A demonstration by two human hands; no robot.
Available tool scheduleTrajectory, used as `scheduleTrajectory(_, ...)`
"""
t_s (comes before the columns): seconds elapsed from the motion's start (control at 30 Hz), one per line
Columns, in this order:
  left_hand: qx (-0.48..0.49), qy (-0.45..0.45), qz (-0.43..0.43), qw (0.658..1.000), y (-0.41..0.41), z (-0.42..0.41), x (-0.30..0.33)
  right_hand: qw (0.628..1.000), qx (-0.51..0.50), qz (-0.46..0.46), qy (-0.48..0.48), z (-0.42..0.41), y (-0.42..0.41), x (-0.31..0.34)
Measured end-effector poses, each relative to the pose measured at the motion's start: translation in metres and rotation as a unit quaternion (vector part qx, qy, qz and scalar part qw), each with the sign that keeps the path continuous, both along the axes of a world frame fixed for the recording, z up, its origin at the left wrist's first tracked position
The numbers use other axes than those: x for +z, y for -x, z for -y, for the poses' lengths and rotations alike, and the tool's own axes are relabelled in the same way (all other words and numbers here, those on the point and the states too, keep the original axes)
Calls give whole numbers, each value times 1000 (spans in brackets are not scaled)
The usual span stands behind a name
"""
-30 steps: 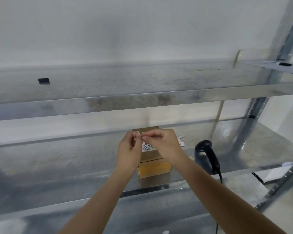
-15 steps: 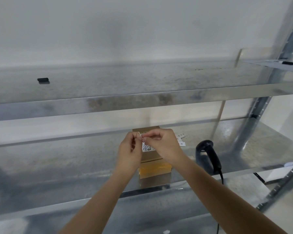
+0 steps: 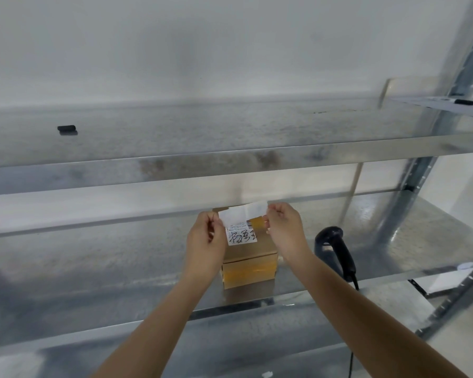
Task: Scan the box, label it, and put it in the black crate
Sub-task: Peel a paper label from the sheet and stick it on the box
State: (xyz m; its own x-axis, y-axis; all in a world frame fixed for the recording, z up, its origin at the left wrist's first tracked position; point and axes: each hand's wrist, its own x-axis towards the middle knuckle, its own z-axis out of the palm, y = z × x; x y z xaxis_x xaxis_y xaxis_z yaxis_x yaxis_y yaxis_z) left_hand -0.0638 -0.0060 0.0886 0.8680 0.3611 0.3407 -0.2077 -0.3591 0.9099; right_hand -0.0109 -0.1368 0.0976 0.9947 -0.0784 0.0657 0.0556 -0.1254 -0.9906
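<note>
A small cardboard box [image 3: 250, 264] with yellowish tape on its front stands on the middle metal shelf [image 3: 120, 268]. A white printed label [image 3: 241, 236] with a barcode and dark handwriting lies on its top. Above it, a white paper strip [image 3: 243, 213] is stretched between my hands. My left hand [image 3: 204, 241] pinches the strip's left end, my right hand [image 3: 284, 230] pinches its right end. Whether the strip is still joined to the label I cannot tell. No black crate is in view.
A black handheld barcode scanner [image 3: 335, 249] with a cable stands on the shelf right of the box. The upper shelf [image 3: 230, 162] carries a small black object [image 3: 66, 128] at the left and a sheet with a black marker [image 3: 464, 102] at the far right. A metal upright [image 3: 415, 170] rises at right.
My hands were pinched close together over the box top. They have now moved apart, pulling a white strip out between them and uncovering the printed label.
</note>
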Motion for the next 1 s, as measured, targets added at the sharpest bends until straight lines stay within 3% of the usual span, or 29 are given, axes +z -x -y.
scheduleTrajectory(0.27,18,-45,5,999,7,0,1,984,-160,-22,-73,22,-6,-2)
scheduleTrajectory(0.37,26,-123,94,988,14,4,20,982,-168,-36,-74,26,-6,-7)
scheduleTrajectory(0.5,31,-242,274,930,19,9,78,991,-102,-54,-70,22,2,-10)
scheduleTrajectory(0.6,107,-343,350,865,15,3,124,995,-64,-56,-44,18,7,-12)
scheduleTrajectory(0.7,208,-485,276,803,1,-17,151,998,-29,-56,-28,14,11,-10)
scheduleTrajectory(0.77,223,-560,201,772,-11,-31,155,998,-5,-56,-21,12,13,-9)
scheduleTrajectory(0.87,169,-580,123,787,-23,-43,154,998,14,-54,-19,10,14,-6)
scheduleTrajectory(1.0,126,-581,106,797,-30,-44,152,998,24,-53,-21,9,14,-2)
